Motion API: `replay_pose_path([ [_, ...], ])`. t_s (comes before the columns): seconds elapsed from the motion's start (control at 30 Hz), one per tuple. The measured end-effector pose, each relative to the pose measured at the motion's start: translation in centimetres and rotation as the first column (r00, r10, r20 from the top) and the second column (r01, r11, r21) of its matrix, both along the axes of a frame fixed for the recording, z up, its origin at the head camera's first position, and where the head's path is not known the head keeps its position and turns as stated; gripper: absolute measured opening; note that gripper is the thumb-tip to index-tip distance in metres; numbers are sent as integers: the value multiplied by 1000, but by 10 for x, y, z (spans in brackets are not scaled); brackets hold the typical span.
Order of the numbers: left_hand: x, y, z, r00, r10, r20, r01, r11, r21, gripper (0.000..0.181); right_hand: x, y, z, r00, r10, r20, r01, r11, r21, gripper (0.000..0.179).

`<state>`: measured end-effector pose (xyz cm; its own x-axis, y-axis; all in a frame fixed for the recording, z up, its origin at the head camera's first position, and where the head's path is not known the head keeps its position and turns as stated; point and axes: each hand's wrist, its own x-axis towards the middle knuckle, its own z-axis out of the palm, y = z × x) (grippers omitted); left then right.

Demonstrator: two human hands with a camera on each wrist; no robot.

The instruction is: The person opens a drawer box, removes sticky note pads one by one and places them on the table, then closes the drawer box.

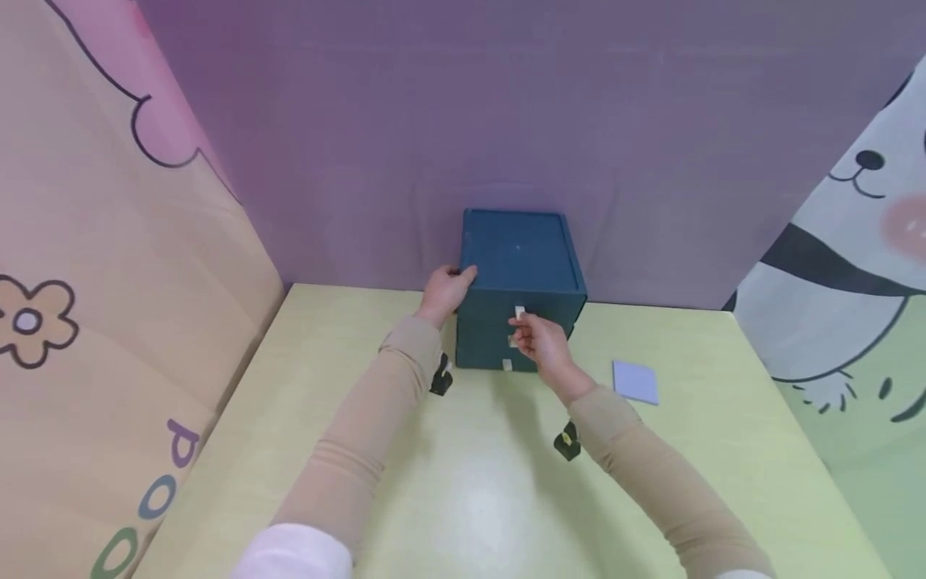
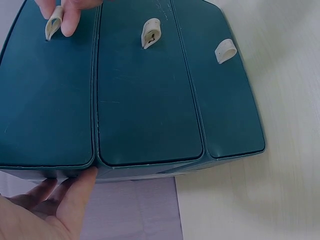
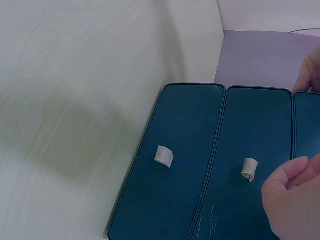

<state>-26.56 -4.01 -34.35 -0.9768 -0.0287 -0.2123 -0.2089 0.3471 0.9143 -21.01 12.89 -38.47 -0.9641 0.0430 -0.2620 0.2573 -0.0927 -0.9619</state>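
A dark teal box with three drawers (image 1: 521, 249) stands against the back curtain, each drawer front bearing a small cream loop tab. My left hand (image 1: 444, 293) rests against the box's left side near its upper front edge. In the left wrist view, the fingers of the left hand (image 2: 55, 210) touch that side wall. My right hand (image 1: 542, 342) is at the top drawer, pinching its loop tab (image 2: 54, 22) between thumb and fingers. The middle tab (image 2: 151, 33) and bottom tab (image 2: 226, 51) stand free. All three drawers look closed. In the right wrist view the top tab is hidden by the hand.
A flat pale-violet square (image 1: 635, 382) lies on the light wooden table (image 1: 477, 498) to the right of the box. The purple curtain (image 1: 521, 104) rises right behind it. Printed curtains flank the table. Black wrist devices (image 1: 567, 442) hang under the sleeves.
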Motion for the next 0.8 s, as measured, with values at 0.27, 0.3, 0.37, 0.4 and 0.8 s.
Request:
replay_pose_path([
  [0.27,0,-1,0,1000,7,10,-6,1000,-10,62,1,1,-2,999,33,10,-34,999,20,39],
  [0.3,-1,0,0,1000,8,13,-8,1000,-9,63,0,1,-2,999,37,7,-37,999,16,39],
  [0.37,-1,-1,1,1000,12,14,-12,1000,-9,62,0,2,-2,999,47,-1,-47,999,7,40],
  [0.4,-2,-1,1,1000,14,16,-14,1000,-7,63,0,2,-2,999,54,-5,-54,999,1,40],
  [0.8,-2,-1,1,999,23,27,-22,1000,-14,63,12,10,-11,956,291,36,-291,957,13,39],
])
